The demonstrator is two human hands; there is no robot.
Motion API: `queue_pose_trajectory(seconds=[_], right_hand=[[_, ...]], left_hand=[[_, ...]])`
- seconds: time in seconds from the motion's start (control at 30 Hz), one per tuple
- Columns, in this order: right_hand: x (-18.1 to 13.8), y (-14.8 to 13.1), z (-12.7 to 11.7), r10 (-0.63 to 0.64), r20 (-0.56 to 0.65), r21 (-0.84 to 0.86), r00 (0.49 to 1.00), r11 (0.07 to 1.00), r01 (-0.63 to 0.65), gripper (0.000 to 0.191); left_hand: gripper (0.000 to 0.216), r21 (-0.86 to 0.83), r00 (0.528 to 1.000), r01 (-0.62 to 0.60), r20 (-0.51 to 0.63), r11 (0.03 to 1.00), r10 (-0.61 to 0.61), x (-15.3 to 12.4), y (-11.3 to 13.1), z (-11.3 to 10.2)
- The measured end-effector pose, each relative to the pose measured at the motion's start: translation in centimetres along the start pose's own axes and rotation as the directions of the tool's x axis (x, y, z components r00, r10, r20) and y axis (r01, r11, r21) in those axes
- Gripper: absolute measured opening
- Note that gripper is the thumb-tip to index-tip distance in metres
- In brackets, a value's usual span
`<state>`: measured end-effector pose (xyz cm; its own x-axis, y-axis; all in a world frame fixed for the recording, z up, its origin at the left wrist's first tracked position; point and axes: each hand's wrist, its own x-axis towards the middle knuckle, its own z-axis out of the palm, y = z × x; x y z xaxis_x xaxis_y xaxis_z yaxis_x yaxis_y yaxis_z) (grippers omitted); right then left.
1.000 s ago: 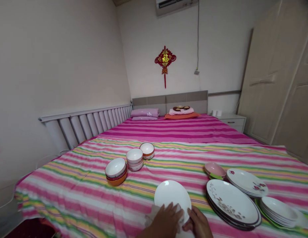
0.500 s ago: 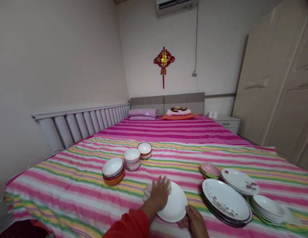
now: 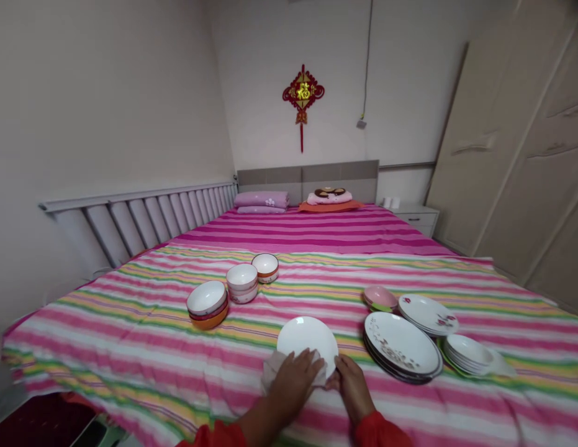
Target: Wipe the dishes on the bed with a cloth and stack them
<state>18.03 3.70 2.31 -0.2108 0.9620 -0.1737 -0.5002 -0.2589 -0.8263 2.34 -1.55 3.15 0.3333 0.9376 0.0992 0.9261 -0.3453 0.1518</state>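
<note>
A plain white plate (image 3: 307, 336) lies on the striped bed sheet (image 3: 130, 329) near its front edge. My left hand (image 3: 294, 380) presses a pale cloth (image 3: 270, 372) against the plate's near rim, fingers curled over the cloth. My right hand (image 3: 351, 382) grips the plate's near right edge, its fingers closed on the rim. Both sleeves are red.
Left of the plate stand three stacks of bowls (image 3: 207, 303), (image 3: 242, 282), (image 3: 265, 267). To the right lie a pink bowl (image 3: 380, 297), flowered plate stacks (image 3: 401, 343), (image 3: 427, 312) and small white dishes (image 3: 468, 353). A wardrobe (image 3: 526, 155) fills the right side; pillows (image 3: 262, 200) lie by the headboard.
My left hand has slid with the cloth from the plate's far left rim back to its near rim. The view has dipped and pulled back a little.
</note>
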Motion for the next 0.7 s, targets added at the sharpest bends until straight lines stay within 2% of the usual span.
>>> queue_pose_trajectory(seconds=[0.07, 0.13, 0.2, 0.23, 0.3, 0.37, 0.47, 0.53, 0.6, 0.63, 0.7], right_hand=[[-0.2, -0.4, 0.1, 0.007, 0.01, 0.022, 1.0, 1.0, -0.007, 0.043], [-0.4, -0.8, 0.2, 0.017, 0.021, 0.052, 1.0, 0.998, -0.018, 0.044], [-0.6, -1.1, 0.3, 0.019, 0.023, 0.076, 1.0, 0.997, -0.021, 0.044], [-0.6, -1.2, 0.4, 0.017, 0.022, 0.084, 1.0, 0.996, -0.018, 0.045], [-0.8, -1.4, 0.5, 0.008, 0.022, 0.091, 1.0, 0.996, -0.01, 0.047], [-0.8, -1.5, 0.4, 0.0, 0.045, 0.093, 0.999, 0.996, -0.004, 0.047], [-0.9, -1.5, 0.1, -0.009, 0.099, 0.086, 0.995, 0.996, 0.0, 0.04], [-0.9, -1.5, -0.2, -0.012, 0.114, 0.085, 0.993, 0.996, 0.002, 0.04], [-0.9, -1.6, -0.5, -0.007, 0.12, 0.091, 0.993, 0.996, -0.004, 0.042], [-0.9, -1.6, -0.6, -0.004, 0.123, 0.096, 0.992, 0.995, -0.008, 0.043], [-0.8, -1.7, -0.7, 0.004, 0.135, 0.098, 0.991, 0.995, -0.018, 0.042]], left_hand=[[0.044, 0.021, 0.999, 0.006, -0.032, 1.0, -0.005, 0.2, -0.2, -0.4], [0.042, -0.057, 0.996, 0.013, -0.088, 0.998, -0.018, 0.4, -0.3, -2.0], [0.038, -0.279, 0.982, 0.006, -0.177, 0.96, -0.057, 0.8, -0.2, -4.6], [0.036, -0.423, 0.959, 0.023, -0.248, 0.906, -0.14, 1.0, -0.2, -6.1], [0.039, -0.701, 0.879, 0.068, -0.295, 0.71, -0.375, 1.6, -0.2, -9.0], [0.049, -0.892, 0.828, 0.066, -0.201, 0.447, -0.523, 2.2, -0.5, -10.7], [0.061, -0.999, 0.82, 0.043, 0.016, 0.034, -0.572, 2.6, -1.1, -10.3], [0.061, -0.991, 0.807, 0.056, 0.117, -0.123, -0.579, 2.6, -1.6, -8.6], [0.057, -0.987, 0.775, 0.066, 0.143, -0.147, -0.615, 2.6, -2.3, -6.9], [0.056, -0.993, 0.753, 0.075, 0.116, -0.091, -0.648, 2.7, -2.7, -6.3], [0.055, -0.986, 0.707, 0.114, -0.005, 0.12, -0.707, 3.4, -3.5, -5.8]])
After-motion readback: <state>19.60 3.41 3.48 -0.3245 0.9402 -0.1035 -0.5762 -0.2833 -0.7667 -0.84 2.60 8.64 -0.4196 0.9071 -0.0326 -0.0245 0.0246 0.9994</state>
